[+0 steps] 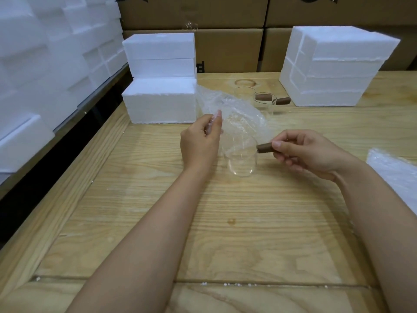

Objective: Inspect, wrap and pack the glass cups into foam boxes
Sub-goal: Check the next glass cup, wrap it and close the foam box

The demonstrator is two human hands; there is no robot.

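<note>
Right hand (pixel 306 152) grips the brown handle (pixel 265 147) of one upright glass cup (pixel 241 159); left hand (pixel 200 141), just left of that cup, pinches one bubble-wrap sheet (pixel 237 111); two further cups (pixel 265 105) stand behind it on the desk (pixel 158 222); two foam-box stacks (pixel 160 100) flank them, contents hidden.

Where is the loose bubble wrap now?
The bubble wrap is central in head view, pinched in the left hand, just behind the glass cup the right hand holds.
</note>
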